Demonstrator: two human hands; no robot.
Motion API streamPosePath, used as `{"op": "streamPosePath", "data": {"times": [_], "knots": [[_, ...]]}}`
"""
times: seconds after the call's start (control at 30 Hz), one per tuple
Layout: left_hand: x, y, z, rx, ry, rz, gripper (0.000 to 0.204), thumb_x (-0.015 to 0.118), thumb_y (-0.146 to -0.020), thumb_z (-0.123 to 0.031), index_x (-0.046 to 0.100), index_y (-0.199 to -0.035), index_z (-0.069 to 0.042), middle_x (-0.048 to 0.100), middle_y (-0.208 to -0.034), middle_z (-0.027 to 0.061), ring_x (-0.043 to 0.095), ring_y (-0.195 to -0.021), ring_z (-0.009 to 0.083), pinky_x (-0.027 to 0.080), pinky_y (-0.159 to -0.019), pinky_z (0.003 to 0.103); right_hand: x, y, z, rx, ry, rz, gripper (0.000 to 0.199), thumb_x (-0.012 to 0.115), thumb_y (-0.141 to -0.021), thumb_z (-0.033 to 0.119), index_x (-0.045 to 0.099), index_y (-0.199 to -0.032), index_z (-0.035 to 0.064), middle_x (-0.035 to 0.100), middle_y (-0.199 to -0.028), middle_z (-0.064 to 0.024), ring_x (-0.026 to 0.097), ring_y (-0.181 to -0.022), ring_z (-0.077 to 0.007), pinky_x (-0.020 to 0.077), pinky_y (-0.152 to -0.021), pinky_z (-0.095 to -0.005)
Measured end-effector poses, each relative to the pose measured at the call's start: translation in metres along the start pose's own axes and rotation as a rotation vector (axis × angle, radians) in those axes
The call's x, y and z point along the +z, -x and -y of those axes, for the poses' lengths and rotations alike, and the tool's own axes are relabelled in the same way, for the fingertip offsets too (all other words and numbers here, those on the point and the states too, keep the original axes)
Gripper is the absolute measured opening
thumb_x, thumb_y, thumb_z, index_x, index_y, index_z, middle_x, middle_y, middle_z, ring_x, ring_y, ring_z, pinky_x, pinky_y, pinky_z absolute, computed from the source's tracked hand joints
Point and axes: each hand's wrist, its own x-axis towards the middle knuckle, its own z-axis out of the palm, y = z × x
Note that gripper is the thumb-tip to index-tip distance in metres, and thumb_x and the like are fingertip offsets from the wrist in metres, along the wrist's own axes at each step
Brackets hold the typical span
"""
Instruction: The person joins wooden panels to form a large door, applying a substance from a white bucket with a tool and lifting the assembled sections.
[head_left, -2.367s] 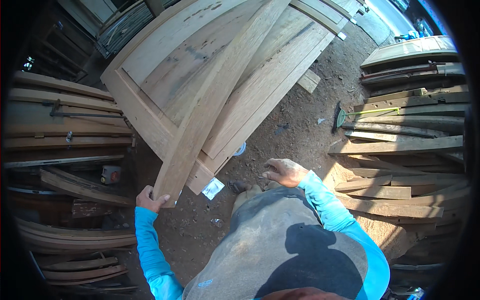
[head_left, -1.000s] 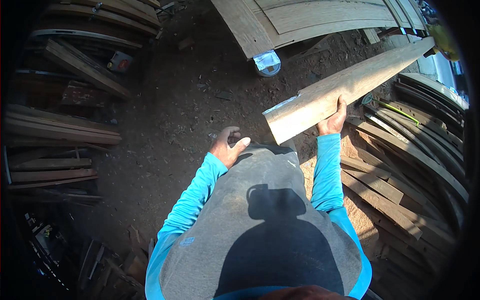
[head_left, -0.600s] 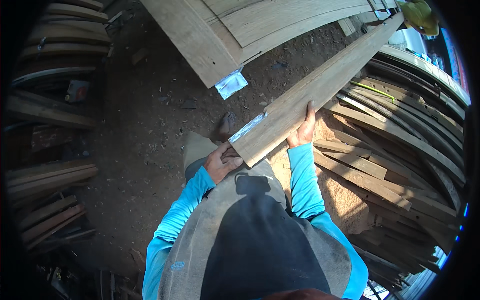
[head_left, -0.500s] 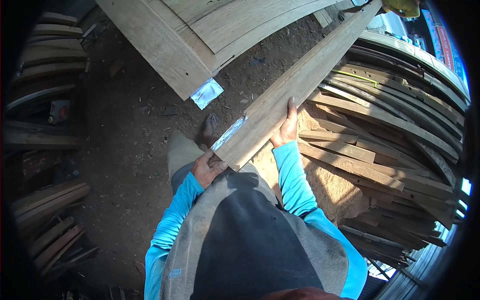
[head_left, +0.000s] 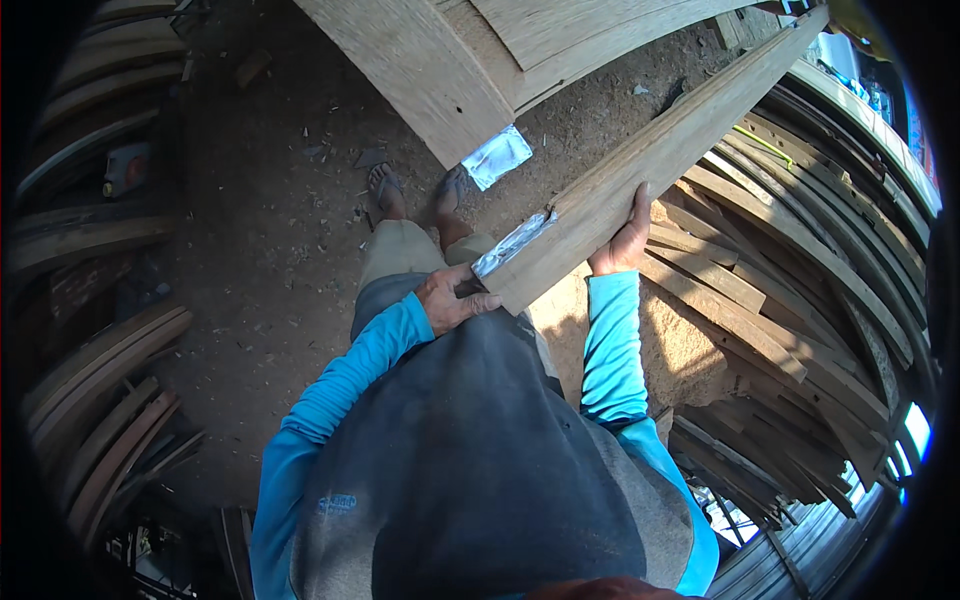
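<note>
A long wooden plank (head_left: 665,150) runs slantwise from in front of my waist to the far right. My left hand (head_left: 450,299) grips its near end, thumb on top and fingers partly hidden beneath. Farther along, my right hand (head_left: 622,243) holds the right edge, with the thumb up against the face and the other fingers out of sight underneath. Shiny silver-white wrapping (head_left: 515,243) covers part of the plank's left edge near my left hand. Beyond it lies a panelled wooden door or frame (head_left: 430,75), whose near corner has a similar silver-white piece (head_left: 497,157) sticking out.
Stacked timber strips (head_left: 760,290) fill the right side beside a sawdust heap (head_left: 675,345). More curved-looking boards (head_left: 105,370) are piled at the left. My sandalled feet (head_left: 388,190) stand on a dirt floor (head_left: 270,270) scattered with wood chips.
The plank, both hands and the panelled door sit farther right in the picture as the view has shifted. Both feet now show. My grip on the plank looks the same.
</note>
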Motion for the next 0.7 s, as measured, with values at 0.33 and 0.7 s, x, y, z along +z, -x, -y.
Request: {"op": "streamPosePath", "data": {"times": [0.33, 0.7], "knots": [[-0.022, -0.011, 0.000, 0.092, -0.094, -0.035, 0.063, 0.063, -0.091, -0.044, 0.051, -0.125, 0.008, 0.060, -0.121, 0.0198, 0.056, -0.117, 0.0253, 0.043, -0.102, 0.036, 0.006, -0.022, -0.013, -0.013, 0.055, 0.046, 0.056, 0.054, -0.095, 0.043, 0.046, -0.133, 0.0026, 0.057, -0.127, -0.0152, 0.055, -0.115, -0.0304, 0.0430, -0.102, -0.0446], [-0.030, -0.026, 0.007, 0.086, 0.047, 0.033, 0.053, 0.063, -0.093, -0.036, 0.052, -0.128, 0.002, 0.061, -0.119, 0.0159, 0.057, -0.113, 0.0209, 0.043, -0.099, 0.034, 0.014, -0.034, -0.010, -0.044, 0.079, 0.013, 0.054, 0.053, -0.096, 0.042, 0.047, -0.132, 0.0029, 0.057, -0.127, -0.0148, 0.055, -0.116, -0.0306, 0.0430, -0.103, -0.0449]]}}
